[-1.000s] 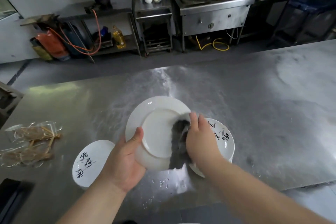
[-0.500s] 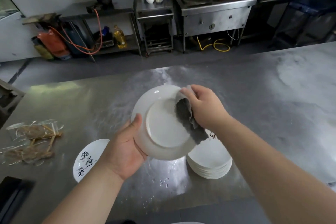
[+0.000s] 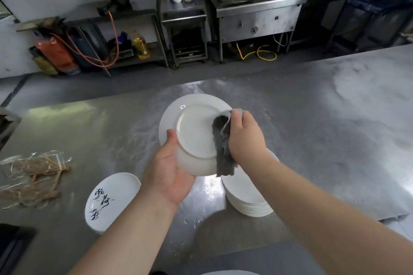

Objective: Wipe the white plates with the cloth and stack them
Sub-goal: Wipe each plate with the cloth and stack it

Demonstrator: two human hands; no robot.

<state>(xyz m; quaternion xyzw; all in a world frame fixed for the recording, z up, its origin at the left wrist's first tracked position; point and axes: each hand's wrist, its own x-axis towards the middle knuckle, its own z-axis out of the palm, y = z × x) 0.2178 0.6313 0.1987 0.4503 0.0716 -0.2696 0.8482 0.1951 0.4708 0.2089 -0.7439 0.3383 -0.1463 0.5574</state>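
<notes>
My left hand (image 3: pixel 166 172) grips a white plate (image 3: pixel 192 131) by its near left rim, holding it tilted above the steel table with its underside facing me. My right hand (image 3: pixel 244 136) holds a dark grey cloth (image 3: pixel 222 149) against the plate's right rim; the cloth hangs down past the plate's lower edge. A stack of several white plates (image 3: pixel 248 198) stands on the table under my right wrist, partly hidden by it. A single white plate with black brush writing (image 3: pixel 109 201) lies to the left of my left forearm.
The steel table (image 3: pixel 324 140) is wet near its front edge. Clear packets of brown sticks (image 3: pixel 31 176) lie at the far left. A dark object (image 3: pixel 11 245) sits at the bottom left corner. Kitchen counters and a stove stand across the aisle.
The cloth was low on the plate's right side a second ago, went up to the top right rim, and has slid down the right edge. The plate has risen slightly.
</notes>
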